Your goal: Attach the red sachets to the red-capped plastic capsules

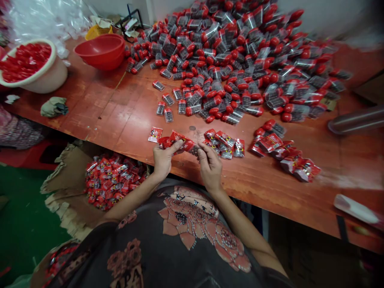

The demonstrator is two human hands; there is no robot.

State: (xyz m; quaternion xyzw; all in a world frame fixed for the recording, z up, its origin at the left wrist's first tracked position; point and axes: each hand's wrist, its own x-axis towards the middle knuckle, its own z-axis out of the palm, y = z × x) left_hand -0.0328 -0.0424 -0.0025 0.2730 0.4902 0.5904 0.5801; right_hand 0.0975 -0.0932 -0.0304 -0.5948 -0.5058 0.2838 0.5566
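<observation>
Near the table's front edge, my left hand (164,159) is closed on red printed packets (177,138), with the thumb pressed on top. My right hand (210,165) pinches the far end of a clear tube of dark beads (193,149), whose other end reaches into or under the packets; which one I cannot tell. Just behind the hands lies a single flat red packet (155,135). Right of my right hand is a small group of filled red packets (226,143). Several small red-capped tubes (169,115) stand apart from the big pile.
A large heap of red-capped tubes (222,60) covers the back of the table (120,108). More packets (288,158) lie to the right. At left are a red bowl (100,50) and a white tub (55,74) of red caps. Below sits a carton (64,172) holding packets.
</observation>
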